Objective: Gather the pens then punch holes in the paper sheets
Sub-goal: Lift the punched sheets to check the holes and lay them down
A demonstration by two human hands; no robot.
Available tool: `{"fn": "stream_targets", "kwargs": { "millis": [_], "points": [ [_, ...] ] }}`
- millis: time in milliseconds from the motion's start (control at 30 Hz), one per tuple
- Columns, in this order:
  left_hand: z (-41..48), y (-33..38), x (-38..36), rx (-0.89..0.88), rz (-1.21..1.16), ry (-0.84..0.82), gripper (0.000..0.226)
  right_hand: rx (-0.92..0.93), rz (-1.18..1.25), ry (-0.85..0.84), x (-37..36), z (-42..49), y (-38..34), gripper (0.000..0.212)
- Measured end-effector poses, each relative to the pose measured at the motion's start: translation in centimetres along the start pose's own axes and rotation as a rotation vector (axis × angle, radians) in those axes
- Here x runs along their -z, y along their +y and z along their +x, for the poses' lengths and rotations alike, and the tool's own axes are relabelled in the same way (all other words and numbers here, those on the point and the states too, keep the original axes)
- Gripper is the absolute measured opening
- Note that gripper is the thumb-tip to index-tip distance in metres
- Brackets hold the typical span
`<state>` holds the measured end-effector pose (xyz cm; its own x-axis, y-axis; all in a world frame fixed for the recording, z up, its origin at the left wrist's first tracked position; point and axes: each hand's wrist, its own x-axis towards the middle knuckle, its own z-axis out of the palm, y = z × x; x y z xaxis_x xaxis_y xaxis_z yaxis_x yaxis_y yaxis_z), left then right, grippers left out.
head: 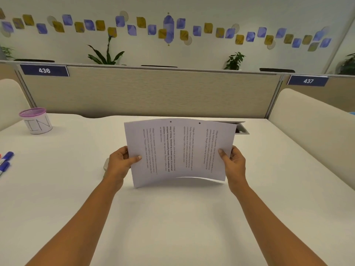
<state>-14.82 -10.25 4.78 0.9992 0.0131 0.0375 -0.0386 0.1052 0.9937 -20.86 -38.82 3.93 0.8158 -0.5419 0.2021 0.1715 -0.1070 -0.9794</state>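
Over a white cubicle desk (172,217), your left hand (123,162) and right hand (233,162) each pinch a side edge of the paper sheets (178,150), held bowed in mid-air — if either thumb slackens, the stack could slide askew and spoil the holes' alignment.

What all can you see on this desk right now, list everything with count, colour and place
paper sheets: count unclear, white with printed text, two dark holes near far edge, held above table centre
pens: at least two, blue-capped, left edge of table
cup: one, purple mesh with white label, far left
table: one, white
partition: one, beige, behind table
number plates: two, blue, on partition
plants: several, green, beyond partition
left hand: grips sheets' left edge
right hand: grips sheets' right edge
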Motion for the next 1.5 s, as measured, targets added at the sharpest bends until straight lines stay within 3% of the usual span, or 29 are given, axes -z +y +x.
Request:
{"fn": "stream_targets", "kwargs": {
  "millis": [233,533,800,1033,1200,1333,1500],
  "points": [
    [-0.5,-0.1,-0.8,0.016,0.081,0.039,0.016,-0.024,-0.237,0.258,0.5,0.0,1.4,0.024],
    [-0.5,-0.5,-1.9,0.124,-0.012,0.145,0.028,-0.151,-0.382,0.084,-0.5,-1.1,1.6,0.003],
    [-1.0,-0.9,-3.5,0.204,-0.196,0.184,0.031,-0.464,-0.140,-0.298,-3.3,-3.0,0.8,0.023],
    [-1.8,-1.3,-4.7,0.249,-0.319,0.217,0.036,-0.580,0.233,-0.181,-5.2,-4.4,-0.3,0.032],
    [-2.4,-1.4,-5.6,0.266,-0.397,0.215,0.036,-0.576,0.203,-0.120,-6.0,-4.7,-0.5,0.057],
    [-2.8,-1.5,-5.9,0.268,-0.407,0.185,0.036,-0.463,0.076,-0.132,-5.8,-4.5,-0.6,0.044],
    [-2.0,-1.4,-4.7,0.281,-0.386,0.183,0.032,-0.372,-0.053,-0.127,-4.9,-3.9,-0.9,0.045]
  ]
}}
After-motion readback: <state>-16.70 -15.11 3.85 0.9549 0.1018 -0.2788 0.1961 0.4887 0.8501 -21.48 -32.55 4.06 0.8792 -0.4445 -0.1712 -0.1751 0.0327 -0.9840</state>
